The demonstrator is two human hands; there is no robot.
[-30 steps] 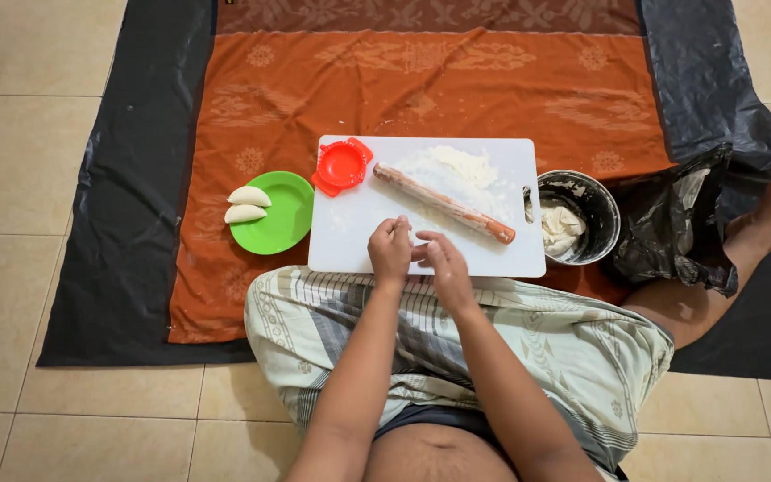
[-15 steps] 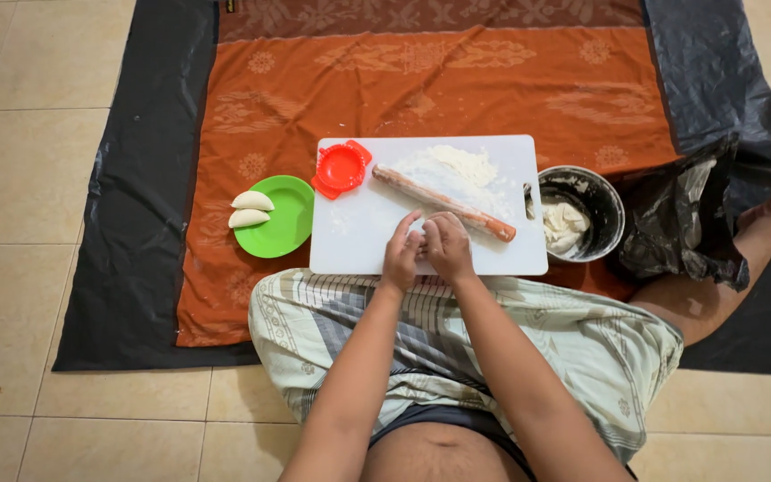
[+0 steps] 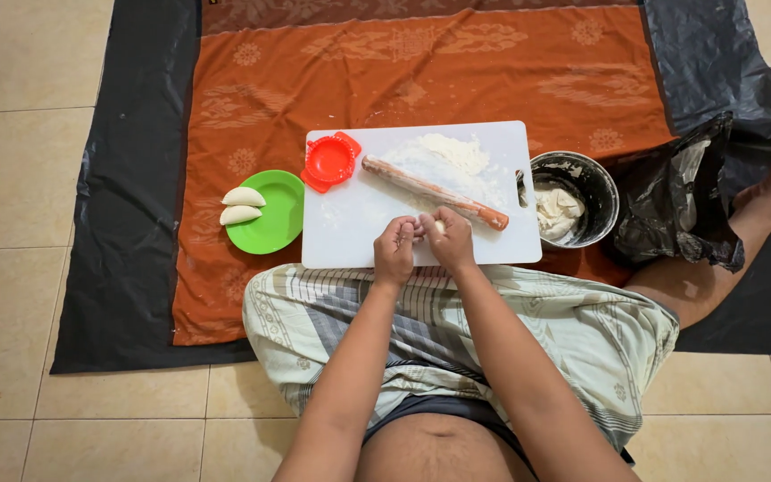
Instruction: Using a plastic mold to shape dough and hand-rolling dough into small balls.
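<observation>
Both hands (image 3: 421, 243) pinch a dough piece (image 3: 439, 227) (too hidden to show its axis).

Pale dough piece (image 3: 439, 227) mostly hidden between the closed hands at frame centre, orange cloth (image 3: 421, 62) cut off at the top edge, black bag (image 3: 680, 192) contents unseen

Beyond the hands (image 3: 421, 243) on the board (image 3: 350, 219) lies the rolling pin (image 3: 435, 192), plate (image 3: 274, 223) left, bowl (image 3: 582, 192) right.
</observation>
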